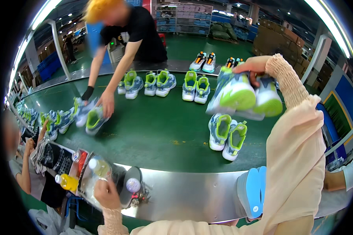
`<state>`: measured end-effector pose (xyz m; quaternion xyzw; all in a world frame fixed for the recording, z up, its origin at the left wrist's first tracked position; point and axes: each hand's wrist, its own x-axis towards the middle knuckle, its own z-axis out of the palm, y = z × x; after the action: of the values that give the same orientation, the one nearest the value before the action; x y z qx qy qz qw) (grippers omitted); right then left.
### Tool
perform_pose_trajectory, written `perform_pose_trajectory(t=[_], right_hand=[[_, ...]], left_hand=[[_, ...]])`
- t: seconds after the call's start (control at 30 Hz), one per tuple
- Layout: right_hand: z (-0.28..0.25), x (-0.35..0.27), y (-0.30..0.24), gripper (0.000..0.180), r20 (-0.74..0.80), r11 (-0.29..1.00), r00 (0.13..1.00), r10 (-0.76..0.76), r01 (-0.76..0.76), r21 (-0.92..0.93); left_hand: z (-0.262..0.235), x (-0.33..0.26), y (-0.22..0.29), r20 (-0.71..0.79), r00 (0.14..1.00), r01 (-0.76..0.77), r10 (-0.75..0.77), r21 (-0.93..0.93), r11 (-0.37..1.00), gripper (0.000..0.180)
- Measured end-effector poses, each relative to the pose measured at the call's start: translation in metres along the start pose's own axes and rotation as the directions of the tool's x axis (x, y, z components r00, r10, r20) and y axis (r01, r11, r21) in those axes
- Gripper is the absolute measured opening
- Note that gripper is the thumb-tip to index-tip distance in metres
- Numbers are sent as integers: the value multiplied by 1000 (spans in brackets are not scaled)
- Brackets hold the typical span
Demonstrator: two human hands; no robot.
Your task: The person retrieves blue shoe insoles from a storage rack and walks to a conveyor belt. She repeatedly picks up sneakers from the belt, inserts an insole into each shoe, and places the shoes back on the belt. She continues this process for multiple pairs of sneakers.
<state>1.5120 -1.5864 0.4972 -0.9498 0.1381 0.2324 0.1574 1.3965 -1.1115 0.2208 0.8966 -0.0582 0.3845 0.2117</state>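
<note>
My right hand is raised over the right part of the green belt, gripping a pair of sneakers in white, grey-blue and lime. Their lime and white soles are turned toward me, and the pair is slightly blurred. Directly below stands another pair of the same sneakers, upright on the belt. At the near left my left hand has its fingers curled together over a clear plastic container, next to a clear bottle. Whatever those fingers hold, if anything, is hidden.
Blue insoles lie on the metal ledge. A small round lilac-lidded item and a yellow bottle are near my left hand. Across the belt, a co-worker handles sneakers. More pairs line the far side.
</note>
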Motion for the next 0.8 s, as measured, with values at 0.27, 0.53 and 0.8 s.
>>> perform_pose_trajectory(t=[0.27,0.53,0.8], right_hand=[[32,243,171,56,-621,970,779,-81,-82,-230],[152,346,296,78,-648,966,741,177,-255,-27],[173,66,217,33,-505,937,835,-218,324,132]], left_hand=[[90,-12,117,366,887,-62,282,-511,857,11],[200,48,264,299,535,-385,790,-746,543,41],[292,28,275,665,200,-417,720,-607,676,52]])
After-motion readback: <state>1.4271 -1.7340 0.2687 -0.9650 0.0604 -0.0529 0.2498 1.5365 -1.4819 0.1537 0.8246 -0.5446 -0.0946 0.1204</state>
